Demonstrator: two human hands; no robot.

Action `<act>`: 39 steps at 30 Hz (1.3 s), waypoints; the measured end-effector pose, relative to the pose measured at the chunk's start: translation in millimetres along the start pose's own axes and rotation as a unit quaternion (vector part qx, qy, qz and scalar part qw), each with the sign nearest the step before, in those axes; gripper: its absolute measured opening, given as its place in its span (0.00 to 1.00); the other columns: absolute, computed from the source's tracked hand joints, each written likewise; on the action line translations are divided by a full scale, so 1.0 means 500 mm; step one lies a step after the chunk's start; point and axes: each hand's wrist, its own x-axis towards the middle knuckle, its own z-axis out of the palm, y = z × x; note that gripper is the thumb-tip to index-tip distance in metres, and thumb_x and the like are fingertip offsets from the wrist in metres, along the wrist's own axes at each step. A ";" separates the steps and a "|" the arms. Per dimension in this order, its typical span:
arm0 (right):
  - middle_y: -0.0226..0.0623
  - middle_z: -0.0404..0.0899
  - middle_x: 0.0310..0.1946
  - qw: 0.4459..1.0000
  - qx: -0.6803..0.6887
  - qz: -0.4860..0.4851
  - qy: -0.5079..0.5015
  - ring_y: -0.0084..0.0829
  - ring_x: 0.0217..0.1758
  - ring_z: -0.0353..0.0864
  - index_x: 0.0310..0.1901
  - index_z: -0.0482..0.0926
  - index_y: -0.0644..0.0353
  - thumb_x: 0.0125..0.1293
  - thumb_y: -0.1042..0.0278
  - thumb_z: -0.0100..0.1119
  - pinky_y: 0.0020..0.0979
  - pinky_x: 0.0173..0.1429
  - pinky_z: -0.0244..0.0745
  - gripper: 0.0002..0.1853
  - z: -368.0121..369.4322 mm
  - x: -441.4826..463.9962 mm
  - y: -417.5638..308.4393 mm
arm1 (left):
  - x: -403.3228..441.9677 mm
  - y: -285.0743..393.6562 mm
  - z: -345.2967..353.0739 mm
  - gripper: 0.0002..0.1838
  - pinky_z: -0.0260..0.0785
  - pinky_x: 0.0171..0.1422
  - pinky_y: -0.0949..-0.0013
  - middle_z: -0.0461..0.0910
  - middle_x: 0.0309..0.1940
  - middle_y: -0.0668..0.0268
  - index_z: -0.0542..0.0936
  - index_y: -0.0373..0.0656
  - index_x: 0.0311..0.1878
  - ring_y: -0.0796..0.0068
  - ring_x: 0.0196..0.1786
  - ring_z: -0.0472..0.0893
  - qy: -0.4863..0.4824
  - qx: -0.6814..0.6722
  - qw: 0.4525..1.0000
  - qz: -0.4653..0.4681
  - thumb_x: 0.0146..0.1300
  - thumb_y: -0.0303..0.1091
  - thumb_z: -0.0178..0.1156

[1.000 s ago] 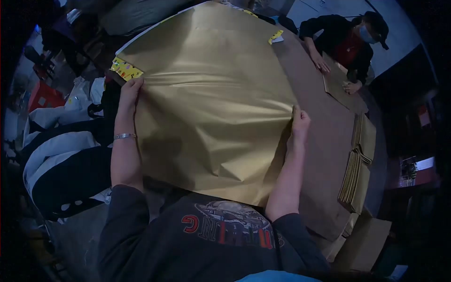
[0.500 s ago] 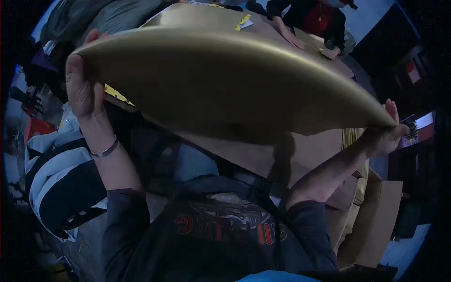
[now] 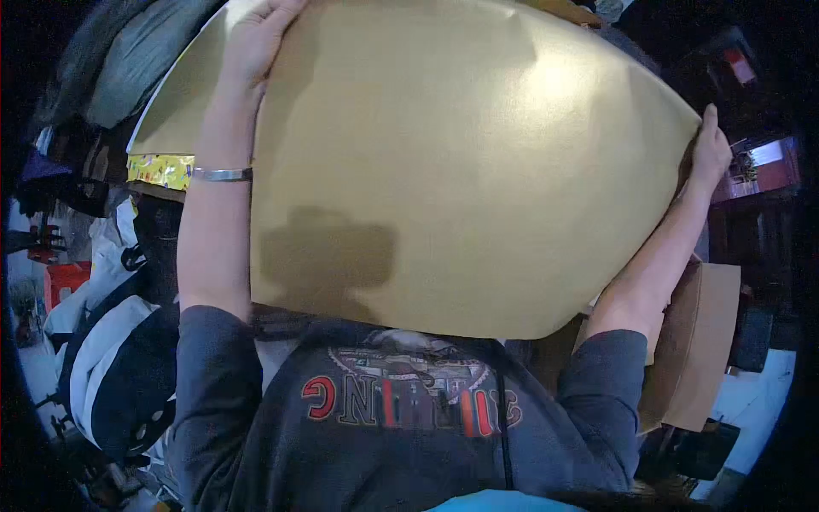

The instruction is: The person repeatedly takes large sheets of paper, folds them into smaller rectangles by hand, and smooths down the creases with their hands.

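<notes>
so the big gold paper sheet (image 3: 469, 188) is held up right in front of the dark printed T-shirt (image 3: 409, 456), left hand (image 3: 258, 44) gripping its left edge, right hand (image 3: 711, 155) pinching the right corner, cardboard box (image 3: 713, 341) near the right elbow

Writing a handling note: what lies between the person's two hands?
In the head view, a gold-brown sheet spans from left hand to right hand.

Presents as a large gold-coloured sheet (image 3: 461, 188), largely smooth, held spread aloft by opposite edges, brightest toward upper right.
</notes>
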 end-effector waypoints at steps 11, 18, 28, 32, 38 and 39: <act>0.59 0.79 0.51 0.980 -0.098 0.029 -0.173 0.58 0.57 0.76 0.49 0.82 0.68 0.65 0.25 0.40 0.49 0.61 0.69 0.44 0.386 -0.112 0.155 | 0.069 -0.358 0.188 0.16 0.73 0.41 0.71 0.83 0.33 0.68 0.85 0.39 0.41 0.79 0.34 0.79 0.022 0.006 0.975 -0.220 0.63 0.44 0.67; 0.51 0.80 0.51 0.971 -0.171 0.040 -0.163 0.52 0.54 0.78 0.52 0.81 0.59 0.72 0.37 0.40 0.48 0.58 0.71 0.32 0.438 -0.109 0.109 | 0.146 -0.375 0.250 0.15 0.73 0.43 0.71 0.82 0.36 0.67 0.83 0.39 0.43 0.79 0.37 0.79 0.058 0.055 0.978 -0.195 0.64 0.43 0.66; 0.46 0.57 0.73 0.875 -0.073 -0.340 -0.336 0.49 0.77 0.52 0.69 0.66 0.54 0.72 0.46 0.47 0.48 0.78 0.47 0.30 0.406 -0.413 -0.005 | 0.185 -0.389 0.245 0.19 0.72 0.46 0.69 0.84 0.36 0.66 0.85 0.38 0.41 0.78 0.39 0.79 0.036 0.193 0.965 -0.174 0.63 0.48 0.66; 0.47 0.59 0.72 0.888 -0.063 -0.312 -0.333 0.47 0.78 0.51 0.69 0.67 0.51 0.72 0.42 0.46 0.49 0.78 0.46 0.31 0.416 -0.409 0.000 | 0.140 -0.318 0.227 0.27 0.69 0.48 0.71 0.80 0.38 0.68 0.83 0.37 0.46 0.78 0.43 0.76 -0.065 0.226 0.946 -0.223 0.66 0.56 0.60; 0.44 0.58 0.73 0.888 -0.073 -0.293 -0.348 0.46 0.78 0.51 0.68 0.68 0.52 0.71 0.40 0.45 0.49 0.77 0.46 0.32 0.406 -0.408 -0.010 | 0.051 -0.260 0.186 0.24 0.67 0.41 0.74 0.78 0.37 0.72 0.79 0.39 0.50 0.81 0.37 0.74 -0.147 0.180 0.930 -0.285 0.68 0.53 0.59; 0.44 0.58 0.73 0.886 -0.075 -0.291 -0.352 0.46 0.78 0.51 0.68 0.68 0.52 0.71 0.39 0.45 0.49 0.77 0.47 0.32 0.405 -0.408 -0.011 | 0.022 -0.248 0.185 0.23 0.67 0.38 0.74 0.78 0.35 0.73 0.78 0.39 0.50 0.82 0.35 0.73 -0.138 0.138 0.932 -0.306 0.67 0.52 0.60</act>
